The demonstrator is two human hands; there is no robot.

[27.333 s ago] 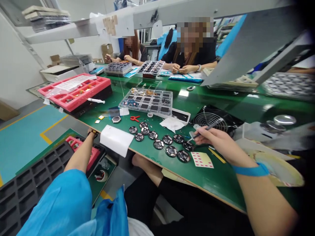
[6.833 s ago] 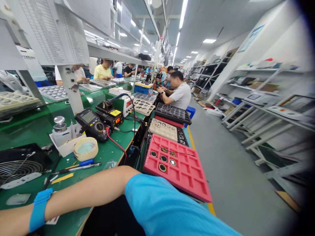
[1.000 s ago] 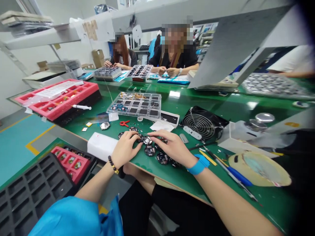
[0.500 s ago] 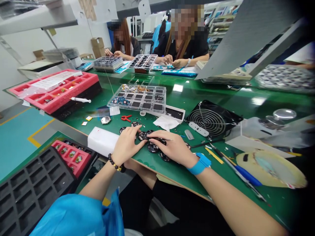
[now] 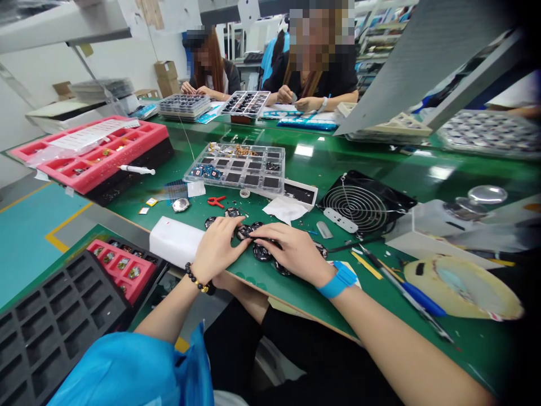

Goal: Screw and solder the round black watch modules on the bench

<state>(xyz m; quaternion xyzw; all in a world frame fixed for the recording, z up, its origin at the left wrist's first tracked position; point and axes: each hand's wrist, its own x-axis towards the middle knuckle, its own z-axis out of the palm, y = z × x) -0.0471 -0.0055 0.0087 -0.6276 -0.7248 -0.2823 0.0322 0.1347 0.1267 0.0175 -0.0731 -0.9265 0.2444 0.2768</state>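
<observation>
Both hands work near the front edge of the green desk point(image 5: 253, 276), about mid-desk, over a tight cluster of round black discs point(image 5: 262, 252): prob. electronic assemblies, though the detail is too small to be sure. The left hand point(image 5: 220, 251), with a bead bracelet point(image 5: 196, 281), and the right hand point(image 5: 291, 248), with a blue wrist strap point(image 5: 338, 280), sit close together, fingers curved down, neither clenched nor fully released. The fingertips point(image 5: 249, 231) rest on or right beside the discs, but the hands hide the contact, so I can't tell if either one grips a disc.

With discs this crowded, light, even fingertip pressure and low wrists seem best, so that none skates into its neighbour. Spreading them a bit would also give the fingers more room.

Closest obstacle is a white foam block point(image 5: 175, 241) just left of the left hand, on the desk's front edge. Behind the discs lie a crumpled tissue point(image 5: 285, 210), a red clip point(image 5: 215, 201) and a clear compartment box point(image 5: 234, 173) holding small parts. Toward the right side are a fan guard point(image 5: 366, 202) and a blue-handled tool point(image 5: 422, 299). Off the desk's left edge sit a pink foam tray point(image 5: 120, 265) and a black foam tray point(image 5: 54, 321) — both within the left arm's reach. Co-workers work across the desk.
</observation>
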